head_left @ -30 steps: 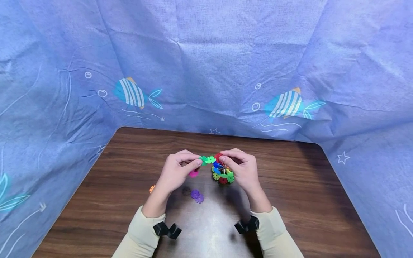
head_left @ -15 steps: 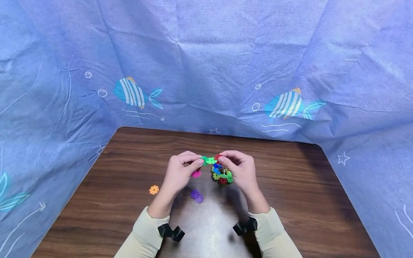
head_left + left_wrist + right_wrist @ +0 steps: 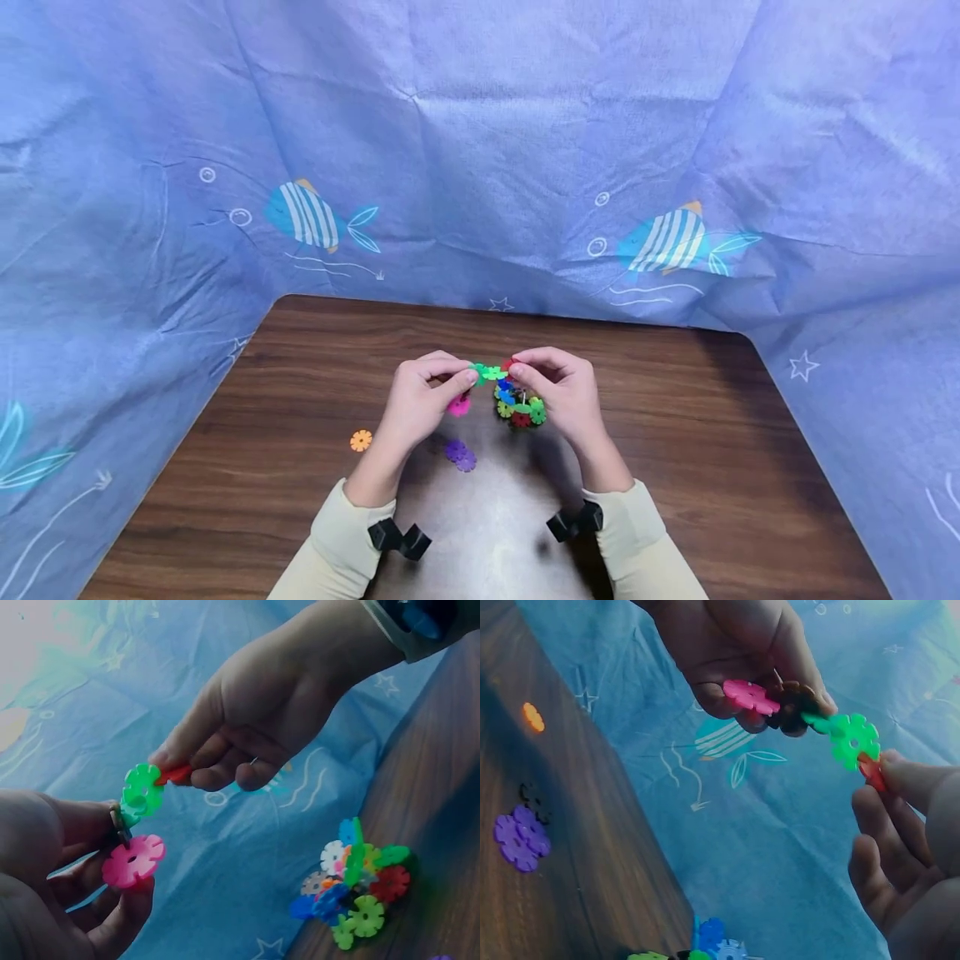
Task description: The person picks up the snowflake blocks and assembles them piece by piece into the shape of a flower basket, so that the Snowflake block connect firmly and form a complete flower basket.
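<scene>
My left hand (image 3: 420, 404) pinches one end of a short chain of notched plastic snowflake discs. In the right wrist view the chain has a pink disc (image 3: 750, 698), a dark disc (image 3: 791, 710), a teal disc (image 3: 817, 722) and a bright green disc (image 3: 855, 742). Opposite, my right hand (image 3: 567, 400) pinches a red disc (image 3: 176, 775) by thumb and fingertips, and its edge meets the bright green disc. The fingers partly cover the red and teal discs. Both hands hold the chain above the table.
A multicoloured cluster of joined discs (image 3: 521, 419) stands on the wooden table (image 3: 675, 433) below the right hand. Two overlapping purple discs (image 3: 461, 456) and a black disc (image 3: 535, 799) lie nearer. An orange disc (image 3: 361, 441) lies left. A blue fish-print cloth (image 3: 480, 150) surrounds the table.
My left hand has shifted slightly right with the chain, uncovering the orange disc on the table. The right hand stays nearly in place, still pinching the red disc.
</scene>
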`<move>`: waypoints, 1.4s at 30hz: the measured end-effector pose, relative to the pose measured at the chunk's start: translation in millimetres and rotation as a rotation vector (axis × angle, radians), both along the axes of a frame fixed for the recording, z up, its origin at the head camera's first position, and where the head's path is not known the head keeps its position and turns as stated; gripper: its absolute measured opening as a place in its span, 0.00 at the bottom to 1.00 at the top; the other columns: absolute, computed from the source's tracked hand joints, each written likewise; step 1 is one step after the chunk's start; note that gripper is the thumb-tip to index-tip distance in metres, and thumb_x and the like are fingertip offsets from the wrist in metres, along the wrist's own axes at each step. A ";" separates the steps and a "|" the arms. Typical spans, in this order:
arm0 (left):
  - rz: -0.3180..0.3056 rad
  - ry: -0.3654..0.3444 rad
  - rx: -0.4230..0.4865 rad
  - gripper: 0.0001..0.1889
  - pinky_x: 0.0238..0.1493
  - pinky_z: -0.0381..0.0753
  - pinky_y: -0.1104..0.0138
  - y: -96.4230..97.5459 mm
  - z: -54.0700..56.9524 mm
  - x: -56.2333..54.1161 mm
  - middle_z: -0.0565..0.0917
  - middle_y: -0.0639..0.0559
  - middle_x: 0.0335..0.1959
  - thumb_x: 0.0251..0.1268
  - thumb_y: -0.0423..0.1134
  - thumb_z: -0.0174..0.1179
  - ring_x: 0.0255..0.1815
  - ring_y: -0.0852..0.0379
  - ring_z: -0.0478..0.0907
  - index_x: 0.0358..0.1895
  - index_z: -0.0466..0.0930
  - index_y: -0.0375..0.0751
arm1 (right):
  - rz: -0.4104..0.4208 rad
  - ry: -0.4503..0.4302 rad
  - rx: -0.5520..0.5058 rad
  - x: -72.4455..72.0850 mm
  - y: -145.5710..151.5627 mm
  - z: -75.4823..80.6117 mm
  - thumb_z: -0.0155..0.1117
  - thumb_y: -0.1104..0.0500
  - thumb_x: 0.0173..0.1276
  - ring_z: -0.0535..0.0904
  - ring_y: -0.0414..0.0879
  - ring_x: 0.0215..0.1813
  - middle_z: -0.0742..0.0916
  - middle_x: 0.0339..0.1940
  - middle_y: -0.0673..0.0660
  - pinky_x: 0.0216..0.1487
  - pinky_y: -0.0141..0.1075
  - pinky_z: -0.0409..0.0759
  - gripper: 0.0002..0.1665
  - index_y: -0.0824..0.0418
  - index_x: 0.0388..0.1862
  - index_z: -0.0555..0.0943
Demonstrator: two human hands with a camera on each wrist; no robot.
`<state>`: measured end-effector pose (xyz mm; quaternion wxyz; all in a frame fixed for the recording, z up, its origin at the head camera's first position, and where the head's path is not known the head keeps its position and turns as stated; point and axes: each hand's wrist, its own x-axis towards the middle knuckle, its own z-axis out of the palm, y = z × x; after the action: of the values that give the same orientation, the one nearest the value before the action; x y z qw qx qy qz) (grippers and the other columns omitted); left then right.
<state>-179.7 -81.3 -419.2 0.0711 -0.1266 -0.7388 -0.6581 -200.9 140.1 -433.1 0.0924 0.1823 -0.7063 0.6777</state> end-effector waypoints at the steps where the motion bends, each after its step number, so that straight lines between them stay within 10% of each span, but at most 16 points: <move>1: -0.008 -0.004 0.004 0.07 0.25 0.87 0.64 -0.8 0.3 0.3 0.85 0.38 0.33 0.66 0.34 0.70 0.21 0.53 0.84 0.41 0.91 0.33 | 0.017 -0.007 0.007 0.8 2.1 0.7 0.72 0.68 0.66 0.86 0.42 0.31 0.91 0.36 0.57 0.33 0.39 0.89 0.11 0.69 0.47 0.87; 23: 0.012 0.106 -0.049 0.03 0.26 0.87 0.65 1.7 5.6 5.6 0.88 0.47 0.35 0.65 0.35 0.71 0.24 0.60 0.83 0.37 0.92 0.39 | 0.070 0.156 0.164 3.3 9.0 26.3 0.74 0.70 0.63 0.86 0.39 0.36 0.91 0.36 0.62 0.36 0.31 0.86 0.07 0.65 0.40 0.90; 32: 0.081 0.096 0.048 0.04 0.26 0.86 0.67 -6.4 9.6 6.3 0.86 0.45 0.32 0.65 0.35 0.71 0.23 0.59 0.84 0.39 0.91 0.38 | 0.092 0.104 0.227 3.8 14.4 29.5 0.75 0.68 0.63 0.87 0.43 0.38 0.90 0.41 0.61 0.34 0.34 0.86 0.22 0.61 0.56 0.85; 42: 0.173 0.071 0.118 0.06 0.26 0.81 0.72 -15.6 18.3 7.2 0.86 0.50 0.30 0.64 0.33 0.71 0.26 0.63 0.79 0.41 0.87 0.34 | 0.293 0.116 0.656 16.0 -24.6 -8.5 0.76 0.58 0.65 0.85 0.38 0.35 0.90 0.41 0.53 0.38 0.34 0.87 0.12 0.57 0.47 0.88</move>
<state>-172.5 -97.0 -401.0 0.1610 -0.0812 -0.7040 -0.6869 -184.8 115.5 -441.6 -0.0292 0.3399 -0.8461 0.4096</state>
